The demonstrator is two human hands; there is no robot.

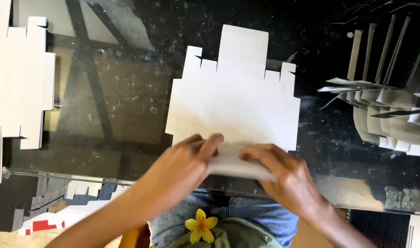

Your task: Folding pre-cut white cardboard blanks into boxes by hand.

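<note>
Head view is showing the left hand point(184, 163) and right hand point(283, 172) both pinching the near flap of a flat white carton point(235, 108) lying on the glass table point(109, 92), seemingly folding it up; creasing squarely needs even pressure.
</note>
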